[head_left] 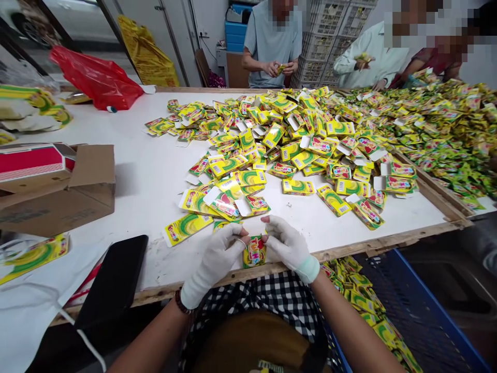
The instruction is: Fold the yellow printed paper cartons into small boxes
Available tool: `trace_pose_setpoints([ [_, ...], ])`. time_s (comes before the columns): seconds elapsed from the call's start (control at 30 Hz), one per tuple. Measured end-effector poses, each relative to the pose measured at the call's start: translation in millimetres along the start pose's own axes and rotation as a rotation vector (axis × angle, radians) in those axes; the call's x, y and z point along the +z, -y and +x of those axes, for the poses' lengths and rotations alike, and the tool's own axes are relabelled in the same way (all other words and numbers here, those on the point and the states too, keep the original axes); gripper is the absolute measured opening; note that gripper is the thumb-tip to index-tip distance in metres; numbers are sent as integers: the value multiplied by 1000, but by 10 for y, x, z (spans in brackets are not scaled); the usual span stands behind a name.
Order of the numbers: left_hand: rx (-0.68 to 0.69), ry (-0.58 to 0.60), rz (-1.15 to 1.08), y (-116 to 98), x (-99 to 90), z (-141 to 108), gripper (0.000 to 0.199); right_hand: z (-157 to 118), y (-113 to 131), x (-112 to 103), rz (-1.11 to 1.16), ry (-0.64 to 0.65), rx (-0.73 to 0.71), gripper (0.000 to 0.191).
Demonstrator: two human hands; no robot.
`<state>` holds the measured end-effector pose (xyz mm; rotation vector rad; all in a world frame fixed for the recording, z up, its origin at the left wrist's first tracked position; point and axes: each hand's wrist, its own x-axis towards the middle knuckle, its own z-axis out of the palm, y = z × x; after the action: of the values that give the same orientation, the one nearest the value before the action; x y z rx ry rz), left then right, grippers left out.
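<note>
A small yellow and green printed carton (pixel 254 253) stands at the table's front edge, its white flap raised at the top. My left hand (pixel 219 254), in a white glove with bare fingertips, pinches its upper left side. On the other side, my right hand (pixel 289 243), gloved the same way, has its thumb against the upper right corner and its index finger by the flap. Just beyond my hands lie more such cartons, among them a flat one (pixel 188 228) and one with an open white end (pixel 225 203).
A large heap of cartons (pixel 272 134) spreads over the white table. A wooden strip (pixel 435 202) separates another heap (pixel 446 129). Left are a black phone (pixel 112 280), cardboard box (pixel 89 181) and red bag (pixel 97 77). A blue crate (pixel 423 300) holds cartons below. People work opposite.
</note>
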<state>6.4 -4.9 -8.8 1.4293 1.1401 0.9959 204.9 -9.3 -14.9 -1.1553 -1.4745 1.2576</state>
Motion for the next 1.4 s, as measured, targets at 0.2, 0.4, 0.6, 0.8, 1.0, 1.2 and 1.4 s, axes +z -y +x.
trace_pose_setpoints([
  [0.2,-70,-60,-151,-103,46,-28,21,30,202,-26,-240,45,-213,10],
  [0.4,-65,-31,-85,-173,47,-139,22,39,301,-38,-302,15,-198,12],
  [0.6,271,-75,249,-52,-23,-154,11,-19,187,-59,-362,88,-373,15],
  [0.8,246,2,249,-139,-47,-130,11,-57,166,-47,-402,73,-416,15],
  [1.0,46,-5,138,-259,-45,-108,12,-15,342,25,-347,42,-221,9],
  [1.2,122,13,211,-211,-32,-159,12,-14,291,-35,-326,97,-313,11],
  [1.4,574,32,412,-67,-88,-259,26,-155,99,-181,-462,189,-612,39],
])
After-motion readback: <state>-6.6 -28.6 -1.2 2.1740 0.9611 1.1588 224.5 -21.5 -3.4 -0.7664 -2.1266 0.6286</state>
